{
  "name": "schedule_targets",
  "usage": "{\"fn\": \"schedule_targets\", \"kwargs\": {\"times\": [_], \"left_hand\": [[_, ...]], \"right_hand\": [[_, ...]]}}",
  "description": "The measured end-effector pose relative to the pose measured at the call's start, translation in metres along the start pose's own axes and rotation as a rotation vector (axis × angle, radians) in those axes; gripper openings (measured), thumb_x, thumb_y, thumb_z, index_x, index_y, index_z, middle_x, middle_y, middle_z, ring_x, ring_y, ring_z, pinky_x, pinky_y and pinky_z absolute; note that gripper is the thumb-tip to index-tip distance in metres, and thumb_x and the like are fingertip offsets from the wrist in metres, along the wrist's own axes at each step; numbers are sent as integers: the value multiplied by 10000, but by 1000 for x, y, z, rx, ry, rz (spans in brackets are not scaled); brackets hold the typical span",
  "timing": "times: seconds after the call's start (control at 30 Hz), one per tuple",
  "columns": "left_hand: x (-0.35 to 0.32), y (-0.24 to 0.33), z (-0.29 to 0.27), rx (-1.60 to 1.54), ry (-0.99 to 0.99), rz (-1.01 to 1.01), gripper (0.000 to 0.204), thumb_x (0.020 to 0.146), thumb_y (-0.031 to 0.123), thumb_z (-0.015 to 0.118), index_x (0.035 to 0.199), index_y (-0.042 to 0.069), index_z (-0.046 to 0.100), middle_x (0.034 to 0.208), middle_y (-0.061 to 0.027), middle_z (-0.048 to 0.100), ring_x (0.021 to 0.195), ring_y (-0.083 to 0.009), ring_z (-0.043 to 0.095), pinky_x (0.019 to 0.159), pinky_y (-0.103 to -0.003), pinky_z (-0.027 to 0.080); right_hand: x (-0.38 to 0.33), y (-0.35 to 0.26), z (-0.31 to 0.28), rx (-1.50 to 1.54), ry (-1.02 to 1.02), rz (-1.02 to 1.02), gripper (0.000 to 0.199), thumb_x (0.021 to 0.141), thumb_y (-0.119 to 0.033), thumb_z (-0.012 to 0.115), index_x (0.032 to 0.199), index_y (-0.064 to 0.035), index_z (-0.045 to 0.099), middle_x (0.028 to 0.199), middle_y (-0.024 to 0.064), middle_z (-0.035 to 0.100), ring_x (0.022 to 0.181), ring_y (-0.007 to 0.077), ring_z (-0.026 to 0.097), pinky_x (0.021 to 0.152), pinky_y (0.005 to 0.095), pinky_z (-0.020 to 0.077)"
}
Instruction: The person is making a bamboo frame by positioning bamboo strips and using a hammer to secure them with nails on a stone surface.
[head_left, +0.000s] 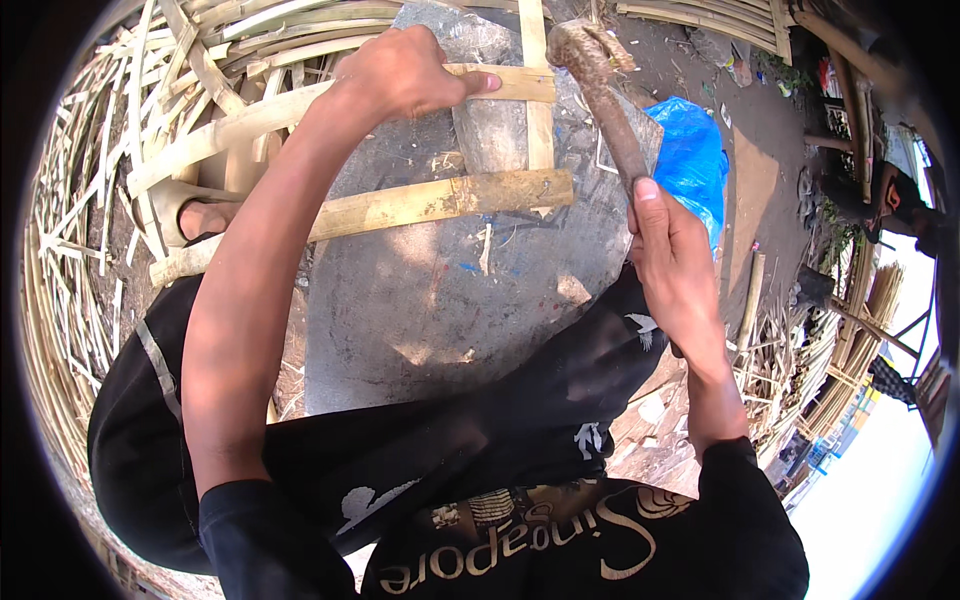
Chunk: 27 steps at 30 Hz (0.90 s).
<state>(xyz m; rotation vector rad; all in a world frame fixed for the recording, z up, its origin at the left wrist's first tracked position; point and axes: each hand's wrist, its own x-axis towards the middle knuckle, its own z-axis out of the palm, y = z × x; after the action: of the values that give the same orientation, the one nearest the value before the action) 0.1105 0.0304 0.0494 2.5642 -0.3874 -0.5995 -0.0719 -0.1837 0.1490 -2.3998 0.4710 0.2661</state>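
Observation:
My left hand (400,72) grips a flat bamboo strip (250,118) that runs from the left toward the top centre, thumb pressed on its end. It crosses an upright strip (538,120). A second, thicker bamboo strip (440,200) lies across the grey stone slab (420,310) just below. My right hand (672,265) is closed around the handle of a worn cleaver-like knife (612,110), its blade raised and pointing up toward the strips. My black-clad knee sits under the right hand.
Heaps of split bamboo strips (90,230) cover the ground at left and top. A blue plastic bag (695,160) lies right of the knife. More bamboo bundles (860,340) and a foot in a sandal (200,215) are in view.

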Motion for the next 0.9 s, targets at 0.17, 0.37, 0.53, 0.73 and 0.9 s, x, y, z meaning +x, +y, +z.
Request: {"fn": "schedule_targets", "kwargs": {"times": [0.17, 0.37, 0.53, 0.73, 0.9], "left_hand": [[7, 10, -1, -20, -16, 14, 814, 756, 791, 679, 807, -18, 750, 801, -213, 720, 865, -320, 729, 866, -455, 554], [4, 0, -4, -43, -103, 5, 816, 772, 788, 668, 808, -23, 747, 792, -218, 716, 869, -301, 732, 860, -457, 561], [5, 1, 3, -24, 6, 43, 762, 788, 760, 667, 495, 61, 592, 668, -171, 675, 803, -310, 724, 811, -474, 570], [7, 8, -1, -7, -70, 29, 779, 777, 783, 658, 762, 5, 707, 823, -212, 715, 911, -322, 724, 882, -457, 554], [6, -1, 3, -21, -23, 72, 834, 763, 801, 663, 796, -29, 740, 796, -213, 718, 885, -308, 728, 865, -453, 551]], "right_hand": [[-16, 18, 0, 317, 147, -302, 477, 1113, -381, 355, 827, -31, 507, 632, 4, 423, 579, 97, 412, 515, 295, 335], [-22, -4, 13, 431, 94, -24, 475, 1107, -421, 389, 778, -84, 454, 619, -69, 320, 518, 42, 293, 471, 243, 255], [-6, 27, 32, 82, -14, -5, 538, 1086, -531, 346, 799, -92, 465, 612, -64, 344, 504, 20, 301, 443, 214, 225], [-13, 32, 31, 251, 42, -8, 512, 1098, -479, 372, 787, -84, 474, 605, -60, 353, 489, 45, 325, 448, 240, 252], [-28, -3, 12, 455, 104, 25, 510, 1091, -486, 389, 789, -87, 490, 611, -50, 389, 488, 47, 349, 442, 238, 275]]}}
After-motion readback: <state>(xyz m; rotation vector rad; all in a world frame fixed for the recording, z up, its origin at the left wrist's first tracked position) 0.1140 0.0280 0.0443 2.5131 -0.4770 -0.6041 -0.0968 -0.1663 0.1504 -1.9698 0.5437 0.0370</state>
